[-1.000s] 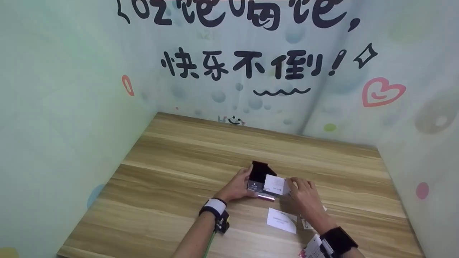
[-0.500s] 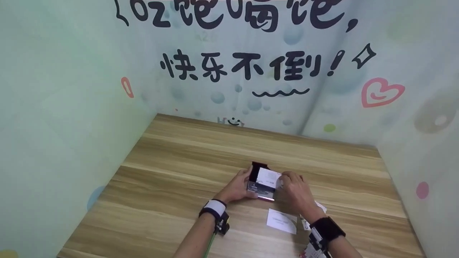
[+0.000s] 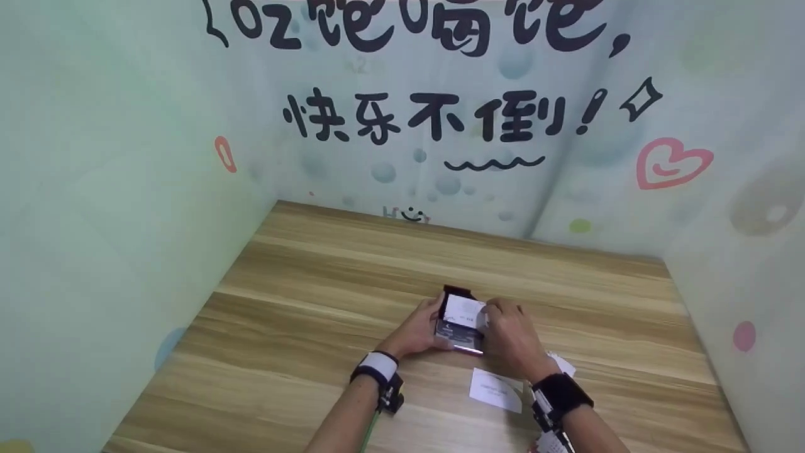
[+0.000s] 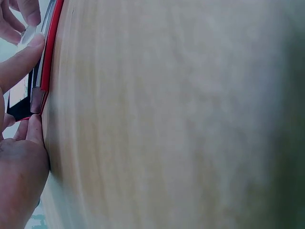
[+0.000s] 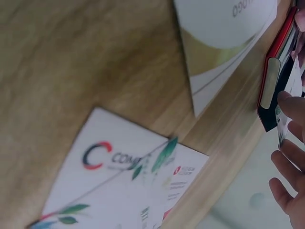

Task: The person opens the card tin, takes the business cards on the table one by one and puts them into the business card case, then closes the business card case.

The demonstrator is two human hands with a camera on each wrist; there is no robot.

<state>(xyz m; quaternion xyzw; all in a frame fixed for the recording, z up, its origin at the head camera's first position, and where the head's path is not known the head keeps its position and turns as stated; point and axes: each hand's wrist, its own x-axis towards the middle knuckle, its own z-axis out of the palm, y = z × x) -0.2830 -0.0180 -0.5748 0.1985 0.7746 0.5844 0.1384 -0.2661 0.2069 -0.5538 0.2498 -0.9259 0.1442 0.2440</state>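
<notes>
My left hand (image 3: 415, 328) grips an open business card case (image 3: 460, 336) by its left side. The case has a red outside and a black inside with a metal edge, as its red side (image 4: 49, 52) shows in the left wrist view. A dark grey printed face lies in its near half. My right hand (image 3: 514, 335) pinches a white business card (image 3: 464, 309) by its right end. This card lies over the case's black far half; whether it is tucked in cannot be told. In the right wrist view, my right fingers (image 5: 290, 152) are at the card's edge.
A white card (image 3: 495, 390) lies on the wooden table (image 3: 314, 283) in front of the case. Under my right wrist are more cards, among them a printed card (image 5: 124, 167) with leaves and a red-and-black logo. Printed walls enclose the table's back and sides.
My right hand has moved left with the white card, bringing it from the case's right side to over its black far half. My left hand and the case have hardly moved.
</notes>
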